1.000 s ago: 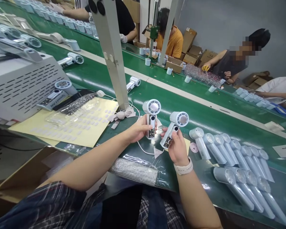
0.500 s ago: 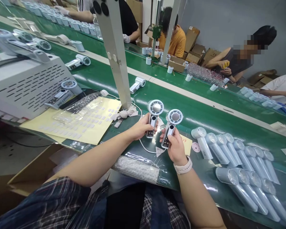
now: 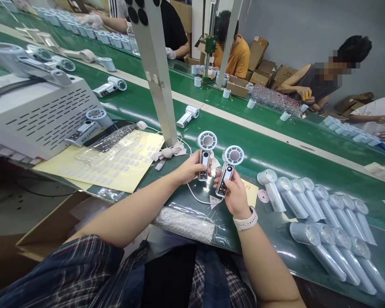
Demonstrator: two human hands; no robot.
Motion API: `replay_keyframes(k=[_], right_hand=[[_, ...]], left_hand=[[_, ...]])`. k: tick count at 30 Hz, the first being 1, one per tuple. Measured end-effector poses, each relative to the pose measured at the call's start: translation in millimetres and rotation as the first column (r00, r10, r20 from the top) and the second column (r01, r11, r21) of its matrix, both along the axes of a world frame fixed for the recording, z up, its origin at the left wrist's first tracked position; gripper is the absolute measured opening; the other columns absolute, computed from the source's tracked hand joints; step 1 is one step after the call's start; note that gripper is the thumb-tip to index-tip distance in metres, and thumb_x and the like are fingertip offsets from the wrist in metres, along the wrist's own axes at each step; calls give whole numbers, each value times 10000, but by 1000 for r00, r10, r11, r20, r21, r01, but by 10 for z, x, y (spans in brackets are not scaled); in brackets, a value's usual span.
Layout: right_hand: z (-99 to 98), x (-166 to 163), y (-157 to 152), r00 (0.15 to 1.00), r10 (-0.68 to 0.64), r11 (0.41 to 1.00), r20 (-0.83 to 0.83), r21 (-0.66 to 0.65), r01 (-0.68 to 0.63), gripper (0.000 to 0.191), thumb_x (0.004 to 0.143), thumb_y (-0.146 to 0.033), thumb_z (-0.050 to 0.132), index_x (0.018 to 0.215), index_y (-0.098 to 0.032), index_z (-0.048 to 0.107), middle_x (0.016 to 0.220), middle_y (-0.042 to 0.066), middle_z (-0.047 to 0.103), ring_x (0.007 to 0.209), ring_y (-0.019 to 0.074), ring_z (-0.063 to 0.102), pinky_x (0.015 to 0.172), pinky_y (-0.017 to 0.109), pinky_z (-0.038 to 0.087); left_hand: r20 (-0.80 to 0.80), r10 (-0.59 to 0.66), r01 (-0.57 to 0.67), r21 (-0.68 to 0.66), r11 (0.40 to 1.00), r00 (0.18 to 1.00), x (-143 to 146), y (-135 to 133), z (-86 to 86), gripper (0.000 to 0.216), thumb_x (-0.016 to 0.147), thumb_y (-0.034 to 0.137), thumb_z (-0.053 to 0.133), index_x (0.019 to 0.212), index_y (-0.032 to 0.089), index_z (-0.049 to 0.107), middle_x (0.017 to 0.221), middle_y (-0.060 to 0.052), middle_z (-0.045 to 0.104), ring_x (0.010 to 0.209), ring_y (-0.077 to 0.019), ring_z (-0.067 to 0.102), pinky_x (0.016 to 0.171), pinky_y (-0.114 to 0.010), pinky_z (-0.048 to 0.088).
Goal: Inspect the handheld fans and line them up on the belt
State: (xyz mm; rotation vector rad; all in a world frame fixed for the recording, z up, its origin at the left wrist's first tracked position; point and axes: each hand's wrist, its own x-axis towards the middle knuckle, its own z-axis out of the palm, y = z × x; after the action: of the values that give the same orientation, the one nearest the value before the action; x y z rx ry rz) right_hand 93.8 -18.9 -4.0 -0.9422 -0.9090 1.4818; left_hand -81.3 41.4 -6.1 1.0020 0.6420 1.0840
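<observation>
My left hand (image 3: 189, 170) is wrapped round the handle of a white handheld fan (image 3: 206, 149) held upright, its round head facing me. My right hand (image 3: 234, 197) grips a second white fan (image 3: 228, 167) by the handle, leaning slightly right, with a small lit display on its handle. Both fans are held side by side over the green table (image 3: 276, 154). A white cable (image 3: 195, 197) loops on the table below my hands.
Two rows of several pale blue fans (image 3: 321, 214) lie at the right. A yellow sheet with stickers (image 3: 109, 164) and a grey vented machine (image 3: 35, 115) sit at the left. A white post (image 3: 155, 72) stands ahead. Other people work across the conveyor (image 3: 141, 102).
The right-hand fan has swung from a tilt to nearly upright, its head now facing me, and closer to the left-hand fan. Both hands stay closed on the handles.
</observation>
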Motion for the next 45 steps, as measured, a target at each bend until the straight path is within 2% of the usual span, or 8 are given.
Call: replay_keyframes(k=[6,12,15,22,28,34,40,45], right_hand=[[-16,0,3,1000,-17,1000,13,20,16,339,775,-286,679,1099,-245,589,974,14,693,744,185,652,667,358,586],[-6,5,3,999,-35,999,22,36,35,368,771,-283,686,1121,-244,579,961,10,689,736,182,654,655,354,585],[-12,-1,11,998,-46,999,34,13,45,365,765,-273,679,1113,-249,571,958,8,689,728,178,653,642,346,582],[-52,0,24,994,-98,995,42,-26,99,224,818,-352,641,992,-242,553,853,-9,680,655,153,642,579,307,563],[-53,-2,9,998,-44,999,44,-1,44,252,821,-367,668,1014,-249,557,882,-2,688,703,174,655,609,328,579],[-67,-11,20,995,-92,995,27,-42,93,284,805,-372,675,1025,-255,537,864,-16,691,686,164,662,606,319,573],[-55,-5,45,993,-120,990,11,-68,120,263,792,-346,667,1006,-242,554,870,-6,701,673,172,657,619,341,571],[-36,1,51,992,-125,990,20,-68,126,272,779,-320,661,1016,-234,559,904,12,703,720,201,682,662,375,575]], left_hand=[[-64,-8,7,-20,1000,998,12,-10,-21,439,576,182,712,945,193,474,822,38,606,603,-123,621,566,-273,506],[-40,-37,37,10,999,999,-6,0,-14,463,588,193,702,997,194,484,830,33,616,610,-137,638,589,-294,520],[-63,-7,8,20,1000,998,4,11,-24,423,582,194,699,933,197,464,820,36,608,594,-133,632,570,-289,513],[-101,74,-79,-54,995,992,19,31,-49,444,649,294,707,997,205,447,786,43,579,571,-130,598,533,-301,519],[-54,-12,14,34,999,998,10,18,-43,391,666,285,705,964,200,466,795,37,596,581,-129,610,568,-309,533],[-144,94,-91,24,996,985,4,58,-78,400,643,277,698,950,201,452,780,43,596,587,-132,610,577,-310,536],[-146,61,-58,25,998,987,27,38,-82,378,658,279,713,931,200,464,788,35,595,598,-135,602,585,-303,515],[-141,102,-104,-8,995,985,45,34,-71,398,622,211,706,956,193,490,775,31,587,615,-130,581,565,-262,456]])
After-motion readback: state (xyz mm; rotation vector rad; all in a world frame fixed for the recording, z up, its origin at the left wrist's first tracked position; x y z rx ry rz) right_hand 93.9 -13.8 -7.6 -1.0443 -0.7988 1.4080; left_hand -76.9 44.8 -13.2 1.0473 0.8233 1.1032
